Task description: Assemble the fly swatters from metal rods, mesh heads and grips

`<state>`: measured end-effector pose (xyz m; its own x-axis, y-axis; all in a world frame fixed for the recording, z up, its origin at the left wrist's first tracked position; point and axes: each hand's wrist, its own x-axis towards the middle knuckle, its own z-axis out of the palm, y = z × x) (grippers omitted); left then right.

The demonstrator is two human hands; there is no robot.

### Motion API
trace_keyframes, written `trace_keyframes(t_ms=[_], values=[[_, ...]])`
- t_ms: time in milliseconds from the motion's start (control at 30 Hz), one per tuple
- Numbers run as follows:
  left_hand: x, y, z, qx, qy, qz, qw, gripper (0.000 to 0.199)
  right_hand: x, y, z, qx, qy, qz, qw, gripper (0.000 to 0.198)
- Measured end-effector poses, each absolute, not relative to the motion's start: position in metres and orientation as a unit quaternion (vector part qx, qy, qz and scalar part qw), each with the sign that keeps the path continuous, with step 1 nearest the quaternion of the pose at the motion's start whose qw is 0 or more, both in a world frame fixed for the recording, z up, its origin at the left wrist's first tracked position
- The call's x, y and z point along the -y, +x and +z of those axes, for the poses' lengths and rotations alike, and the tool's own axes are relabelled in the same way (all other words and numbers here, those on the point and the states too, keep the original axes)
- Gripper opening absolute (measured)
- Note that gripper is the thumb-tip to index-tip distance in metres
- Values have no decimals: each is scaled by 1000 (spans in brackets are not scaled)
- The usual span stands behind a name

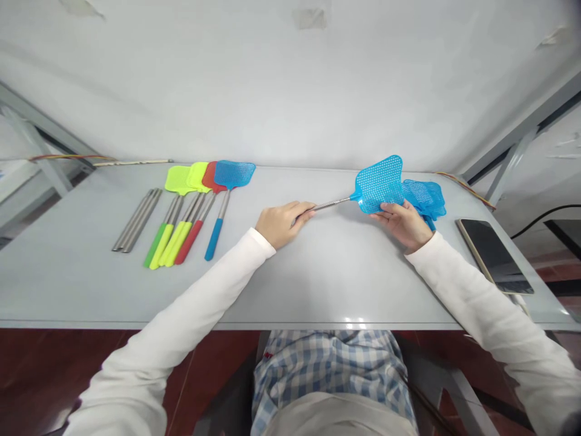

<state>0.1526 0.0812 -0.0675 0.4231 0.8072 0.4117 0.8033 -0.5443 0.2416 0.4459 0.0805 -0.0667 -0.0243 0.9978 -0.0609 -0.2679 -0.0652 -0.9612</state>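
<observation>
A fly swatter with a blue mesh head (379, 181) and a thin metal rod is stretched between my two hands, above the table. My left hand (285, 223) is closed around the rod's lower end, hiding whatever grip it has. With thumb and fingers, my right hand (402, 223) pinches the lower right edge of the blue head. Just behind that hand lie more blue swatter heads (429, 197), partly covered by it.
On the grey table (318, 284), several swatters with yellow, red and blue heads (235, 174) lie at left. Bare metal tubes (136, 221) lie left of them. A phone (494, 254) rests near the right edge. A white wall (272, 91) stands behind.
</observation>
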Motion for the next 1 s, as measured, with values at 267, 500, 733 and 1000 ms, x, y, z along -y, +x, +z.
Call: trace_keyframes(t_ms=[267, 500, 733, 1000], values=[[-83, 138, -57, -408, 889, 190, -80, 45, -75, 461, -60, 575, -485, 532, 389, 40], [-82, 141, -61, -378, 901, 192, -90, 44, -69, 455, -55, 623, -475, 486, 387, 33], [-82, 149, -65, -375, 903, 178, -109, 45, -71, 454, -56, 628, -480, 471, 392, 34], [-77, 150, -60, -386, 898, 193, -88, 46, -69, 451, -57, 631, -465, 476, 399, 39]])
